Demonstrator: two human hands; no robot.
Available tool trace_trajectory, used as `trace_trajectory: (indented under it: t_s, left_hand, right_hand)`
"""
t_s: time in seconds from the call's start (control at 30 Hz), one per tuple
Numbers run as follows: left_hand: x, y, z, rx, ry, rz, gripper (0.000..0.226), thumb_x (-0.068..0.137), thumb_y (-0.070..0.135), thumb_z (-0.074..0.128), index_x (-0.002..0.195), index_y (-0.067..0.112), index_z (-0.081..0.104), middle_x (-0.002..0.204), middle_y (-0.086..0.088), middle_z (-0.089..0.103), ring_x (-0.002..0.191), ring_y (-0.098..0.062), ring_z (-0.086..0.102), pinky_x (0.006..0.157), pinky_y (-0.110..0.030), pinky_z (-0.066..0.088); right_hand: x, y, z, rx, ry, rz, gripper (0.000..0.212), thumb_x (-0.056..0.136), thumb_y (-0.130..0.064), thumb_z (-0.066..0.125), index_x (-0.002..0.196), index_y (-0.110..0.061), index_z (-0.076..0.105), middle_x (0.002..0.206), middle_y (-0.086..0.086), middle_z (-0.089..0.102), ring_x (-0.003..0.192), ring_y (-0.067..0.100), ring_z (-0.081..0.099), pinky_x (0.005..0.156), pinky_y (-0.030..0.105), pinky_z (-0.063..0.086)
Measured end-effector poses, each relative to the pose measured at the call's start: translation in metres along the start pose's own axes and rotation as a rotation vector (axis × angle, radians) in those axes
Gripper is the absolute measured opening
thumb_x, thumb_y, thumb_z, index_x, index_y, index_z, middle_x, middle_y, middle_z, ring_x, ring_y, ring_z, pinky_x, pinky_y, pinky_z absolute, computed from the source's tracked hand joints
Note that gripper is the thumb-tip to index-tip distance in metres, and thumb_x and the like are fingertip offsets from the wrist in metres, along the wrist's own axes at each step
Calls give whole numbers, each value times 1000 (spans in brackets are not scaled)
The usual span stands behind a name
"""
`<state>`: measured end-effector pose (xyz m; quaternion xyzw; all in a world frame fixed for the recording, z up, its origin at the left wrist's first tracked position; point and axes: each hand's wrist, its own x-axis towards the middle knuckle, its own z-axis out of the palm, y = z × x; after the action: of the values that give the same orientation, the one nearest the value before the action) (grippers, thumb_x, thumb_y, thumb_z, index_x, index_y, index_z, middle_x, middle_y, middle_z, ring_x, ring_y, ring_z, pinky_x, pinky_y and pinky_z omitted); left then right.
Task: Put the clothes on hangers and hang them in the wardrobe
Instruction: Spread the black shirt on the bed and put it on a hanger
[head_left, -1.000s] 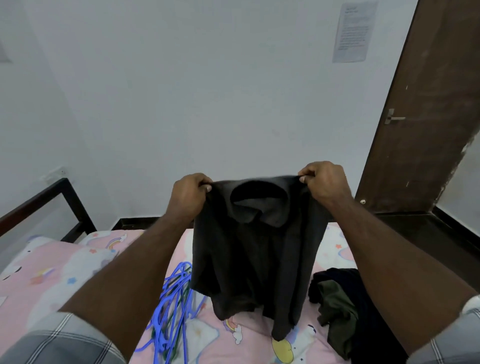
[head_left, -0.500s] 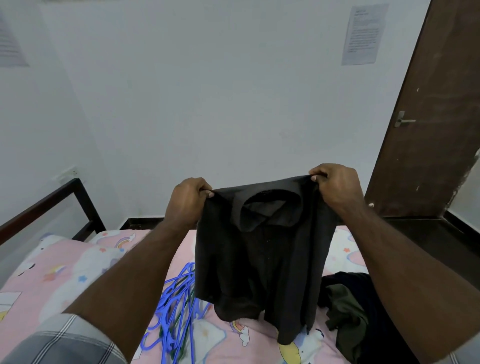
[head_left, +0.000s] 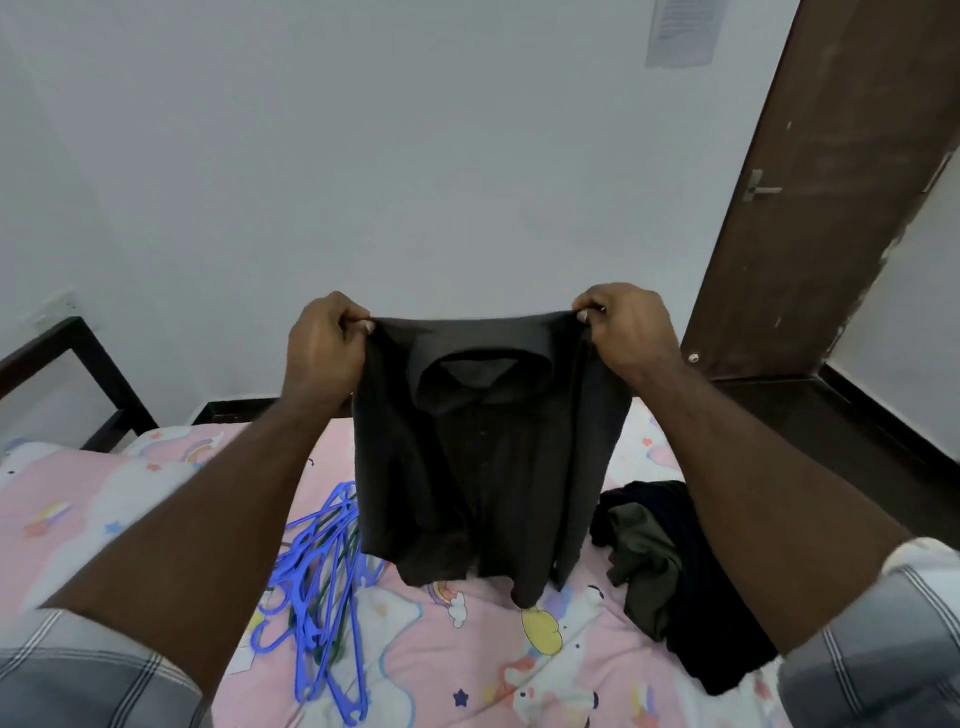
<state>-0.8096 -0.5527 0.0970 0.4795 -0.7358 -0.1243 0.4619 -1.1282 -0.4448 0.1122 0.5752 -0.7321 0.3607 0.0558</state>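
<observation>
Gripping a dark shirt (head_left: 488, 447), left hand (head_left: 324, 351) and right hand (head_left: 626, 330) hide blue hangers (head_left: 317, 587) partly.

Bed (head_left: 104, 499) with pink cartoon-print sheet is carrying two heaps. Tangle of blue hangers (head_left: 317, 587) is lying near the middle; pile of dark and olive clothes (head_left: 670, 577) is sitting well apart to its right, by the bed's edge.
</observation>
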Motion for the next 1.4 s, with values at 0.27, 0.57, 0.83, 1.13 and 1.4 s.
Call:
trace_trajectory:
  t_s: [0.27,0.57,0.83,1.13,1.4]
  left_hand:
    - [-7,-7,17,-21,-18,-75,6,92,10,61,90,9,67,91,-2,65,88,-20,60,76,-31,46]
    - [-5,-12,21,31,23,-82,12,92,9,54,94,12,65,105,-9,62,98,-23,59,84,-30,43]
    - [11,12,2,-65,215,37,12,94,10,51,102,11,60,110,-7,56,87,-2,46,83,-25,43]
    - [6,-16,14,68,-46,-85,5,94,16,59,92,16,64,101,-5,63,92,-20,58,81,-34,45]
    - [-2,-46,26,60,-196,-126,6,95,13,63,91,15,67,94,1,65,90,-15,57,79,-29,39]
  right_hand:
    - [-7,2,5,40,13,40,20,91,-9,61,102,-17,76,106,-1,75,103,18,66,86,21,44]
    - [-2,-3,10,78,56,15,23,92,-7,58,104,-16,75,106,0,74,104,19,65,90,25,46]
    - [11,-17,1,114,242,-18,23,93,-9,56,106,-17,74,107,1,72,105,19,62,88,19,39]
    - [1,-2,25,151,87,127,18,93,-11,61,101,-20,75,103,-4,73,99,14,64,82,19,39]
    - [-14,19,63,114,-75,217,16,94,-13,62,101,-20,74,103,-3,73,90,10,58,81,21,39]
